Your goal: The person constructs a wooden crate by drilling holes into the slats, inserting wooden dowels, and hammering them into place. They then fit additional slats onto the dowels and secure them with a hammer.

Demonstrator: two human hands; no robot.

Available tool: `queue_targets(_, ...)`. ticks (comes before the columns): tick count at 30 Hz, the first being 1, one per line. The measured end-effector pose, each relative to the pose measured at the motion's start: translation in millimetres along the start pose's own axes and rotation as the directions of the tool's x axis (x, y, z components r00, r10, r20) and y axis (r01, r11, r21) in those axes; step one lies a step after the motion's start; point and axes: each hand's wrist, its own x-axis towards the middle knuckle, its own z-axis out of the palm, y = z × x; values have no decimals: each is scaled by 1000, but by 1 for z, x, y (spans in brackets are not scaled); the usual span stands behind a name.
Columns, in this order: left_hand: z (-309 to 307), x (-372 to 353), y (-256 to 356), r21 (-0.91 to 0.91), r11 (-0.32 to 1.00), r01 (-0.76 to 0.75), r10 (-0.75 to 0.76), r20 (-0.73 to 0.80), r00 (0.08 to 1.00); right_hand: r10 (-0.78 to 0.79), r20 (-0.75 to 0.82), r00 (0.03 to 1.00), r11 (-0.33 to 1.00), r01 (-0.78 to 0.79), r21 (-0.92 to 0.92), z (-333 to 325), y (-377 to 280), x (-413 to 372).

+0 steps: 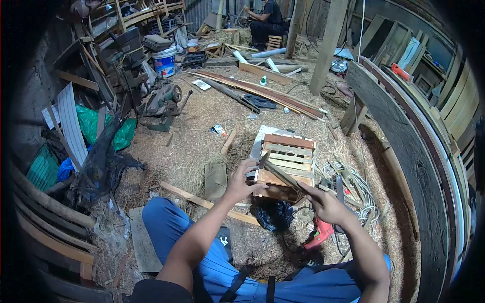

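Observation:
A small slatted wooden crate [288,151] stands on the shavings in front of me. Across its near side lies a short wooden strip [281,174], slanting down to the right. My right hand [326,204] grips the strip's lower right end between thumb and fingers. At the crate's left near corner is my left hand [241,183], thumb and fingers spread apart, fingertips close to the strip's upper end. Below the crate sits a black plastic bag [274,214]. A red power tool [320,233] lies under my right hand.
Coiled pale cable [361,189] lies right of the crate. A long plank [209,203] crosses the floor before my knees. Heavy boards [404,126] line the right side. Farther off are a metal machine [164,103], a paint bucket [164,61] and a seated person [268,22].

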Motion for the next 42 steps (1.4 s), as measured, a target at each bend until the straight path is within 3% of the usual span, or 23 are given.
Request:
queue_targets(4,-2,-1,0,112,992,-50,50,1,999,-13,-3,1000,1000,12,-6,7,11,-2)
queue_targets(6,0,-6,1,169,985,-23,24,-5,1000,-108,-261,959,988,132,78,23,25,0)
queue_targets(7,1,-7,-1,191,978,-86,94,-33,995,-103,-257,961,989,126,78,28,34,3)
queue_targets(9,2,-9,-2,206,967,-148,161,-47,986,-9,-452,892,969,119,217,35,49,3)
queue_targets(10,1,-8,0,164,978,-131,142,-60,988,148,-393,908,940,-4,342,30,50,-1)
queue_targets(11,1,-7,2,122,986,-115,125,-74,989,194,-435,879,890,28,455,36,59,2)
queue_targets(12,4,-8,0,18,1000,-6,8,-88,996,280,-373,885,839,-37,542,34,63,1)
queue_targets(13,5,-8,-3,15,1000,-6,8,-78,997,356,-302,884,777,-101,622,33,66,-1)
queue_targets(17,7,-8,3,-59,998,5,-10,-77,997,397,-379,836,714,-21,700,50,72,2)
queue_targets(19,9,-6,1,-184,976,114,-122,-31,992,525,-274,806,555,-80,828,55,63,5)
queue_targets(25,6,-3,-6,-129,987,99,-100,-1,995,531,-253,809,531,-84,843,76,77,22)
queue_targets(27,4,-3,-1,-110,990,93,-92,10,996,491,-326,808,572,-17,820,81,82,25)
queue_targets(29,2,-2,3,40,999,33,-33,7,999,483,-328,812,598,-33,801,80,84,25)
queue_targets(31,2,-3,5,12,999,38,-38,10,999,474,-329,817,623,-47,781,75,77,22)
queue_targets(33,3,-3,0,-14,999,41,-41,16,999,529,-211,822,468,-76,880,72,70,17)
queue_targets(35,4,-1,-11,-230,965,128,-123,33,992,528,-198,826,412,-45,910,75,65,16)
queue_targets(42,11,16,-25,-162,954,252,-263,-49,963,548,-239,802,266,104,958,87,80,32)
